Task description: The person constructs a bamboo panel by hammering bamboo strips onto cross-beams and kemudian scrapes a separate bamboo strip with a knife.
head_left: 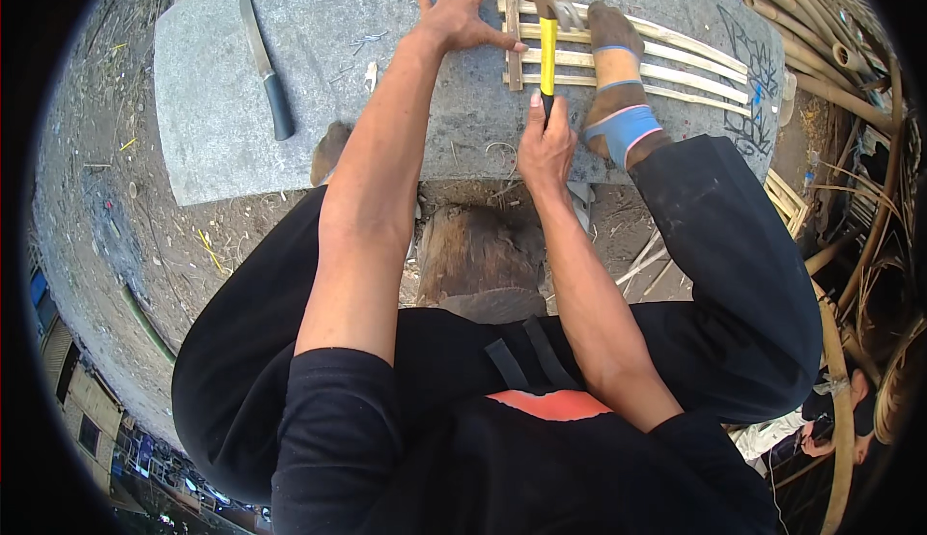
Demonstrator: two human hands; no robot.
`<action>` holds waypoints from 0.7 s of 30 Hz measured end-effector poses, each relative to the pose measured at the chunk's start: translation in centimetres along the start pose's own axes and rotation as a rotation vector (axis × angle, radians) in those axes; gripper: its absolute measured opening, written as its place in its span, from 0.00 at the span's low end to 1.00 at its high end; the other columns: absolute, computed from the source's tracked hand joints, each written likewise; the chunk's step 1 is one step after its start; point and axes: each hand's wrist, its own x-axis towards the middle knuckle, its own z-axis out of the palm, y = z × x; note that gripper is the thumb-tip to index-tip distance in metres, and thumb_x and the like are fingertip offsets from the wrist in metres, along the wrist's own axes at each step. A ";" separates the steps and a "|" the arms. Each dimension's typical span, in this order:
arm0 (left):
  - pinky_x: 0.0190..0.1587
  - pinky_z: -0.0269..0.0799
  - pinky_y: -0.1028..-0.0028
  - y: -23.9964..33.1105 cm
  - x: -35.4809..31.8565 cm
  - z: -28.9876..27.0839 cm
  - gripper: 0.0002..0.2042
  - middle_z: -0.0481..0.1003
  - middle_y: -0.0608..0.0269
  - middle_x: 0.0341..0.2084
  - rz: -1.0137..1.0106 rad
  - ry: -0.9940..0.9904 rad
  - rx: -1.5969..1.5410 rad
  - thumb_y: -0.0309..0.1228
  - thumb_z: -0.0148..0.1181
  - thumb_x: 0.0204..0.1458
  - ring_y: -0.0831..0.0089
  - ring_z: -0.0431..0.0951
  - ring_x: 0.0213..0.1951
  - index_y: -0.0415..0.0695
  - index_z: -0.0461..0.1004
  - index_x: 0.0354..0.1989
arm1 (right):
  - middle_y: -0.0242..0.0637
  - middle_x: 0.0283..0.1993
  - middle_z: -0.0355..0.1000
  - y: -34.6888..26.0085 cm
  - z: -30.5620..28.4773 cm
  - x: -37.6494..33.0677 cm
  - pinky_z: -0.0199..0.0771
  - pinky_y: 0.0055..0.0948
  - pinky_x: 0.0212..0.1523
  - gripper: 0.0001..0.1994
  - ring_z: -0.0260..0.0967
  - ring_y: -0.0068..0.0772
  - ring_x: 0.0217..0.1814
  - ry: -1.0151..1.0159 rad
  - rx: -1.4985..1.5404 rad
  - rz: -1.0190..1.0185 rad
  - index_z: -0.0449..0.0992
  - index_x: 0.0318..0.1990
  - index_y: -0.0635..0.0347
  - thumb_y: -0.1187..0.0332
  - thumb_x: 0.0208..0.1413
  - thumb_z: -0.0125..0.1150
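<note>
My right hand (547, 139) is closed round the black end of a hammer (547, 57) with a yellow handle. The hammer's head lies over several pale bamboo slats (676, 56), just right of a short wooden crosspiece (514, 28). Fingers spread wide, my left hand (459, 12) rests at the crosspiece's left side, its thumb and a fingertip touching it. My socked foot (618, 71) presses on the slats right of the hammer. Whether the hammer touches the wood, I cannot tell.
A knife (266, 62) with a dark handle lies at the left of the grey board (212, 139). Small nails (367, 41) are scattered near my left forearm. A log stump (478, 260) stands between my legs. Bamboo poles (821, 14) are piled at the right; another person (821, 429) is partly visible lower right.
</note>
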 end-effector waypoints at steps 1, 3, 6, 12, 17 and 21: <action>0.69 0.29 0.42 -0.1 0.1 0.0 0.62 0.39 0.48 0.72 -0.001 0.002 -0.004 0.58 0.76 0.22 0.47 0.34 0.73 0.66 0.45 0.72 | 0.56 0.22 0.67 -0.1 0.0 0.3 0.59 0.56 0.28 0.15 0.66 0.68 0.28 -0.027 -0.027 0.006 0.64 0.39 0.63 0.57 0.66 0.47; 0.69 0.29 0.42 -0.2 0.0 0.3 0.62 0.39 0.48 0.72 0.006 0.003 -0.007 0.58 0.76 0.23 0.47 0.34 0.73 0.66 0.45 0.72 | 0.56 0.22 0.67 -0.5 -0.1 0.7 0.59 0.56 0.27 0.14 0.66 0.68 0.28 -0.084 -0.078 0.017 0.64 0.39 0.63 0.58 0.66 0.47; 0.69 0.29 0.41 -0.4 0.0 0.3 0.61 0.40 0.47 0.72 0.012 0.014 -0.014 0.58 0.76 0.23 0.47 0.34 0.73 0.65 0.46 0.72 | 0.54 0.21 0.66 -1.0 -0.3 1.1 0.59 0.53 0.26 0.14 0.66 0.64 0.25 0.065 0.053 -0.071 0.64 0.38 0.64 0.59 0.66 0.47; 0.69 0.29 0.41 -0.1 -0.2 0.3 0.62 0.40 0.47 0.72 0.017 0.025 0.006 0.59 0.75 0.22 0.47 0.34 0.73 0.66 0.46 0.72 | 0.53 0.20 0.66 0.7 0.0 0.0 0.61 0.51 0.25 0.14 0.67 0.61 0.24 0.056 0.146 -0.052 0.65 0.38 0.65 0.59 0.65 0.49; 0.69 0.29 0.41 0.0 -0.3 0.4 0.62 0.40 0.48 0.72 0.000 0.003 0.005 0.60 0.75 0.22 0.47 0.34 0.73 0.66 0.46 0.72 | 0.60 0.24 0.69 -0.2 -0.3 0.1 0.61 0.58 0.29 0.15 0.68 0.69 0.30 -0.090 -0.026 0.064 0.65 0.40 0.64 0.58 0.65 0.47; 0.69 0.30 0.42 -0.3 -0.1 0.3 0.62 0.40 0.48 0.72 0.014 0.011 0.000 0.59 0.75 0.22 0.47 0.34 0.73 0.66 0.46 0.72 | 0.60 0.24 0.69 -0.7 -0.5 0.8 0.61 0.58 0.30 0.16 0.68 0.69 0.31 -0.018 0.022 0.014 0.65 0.39 0.64 0.57 0.66 0.46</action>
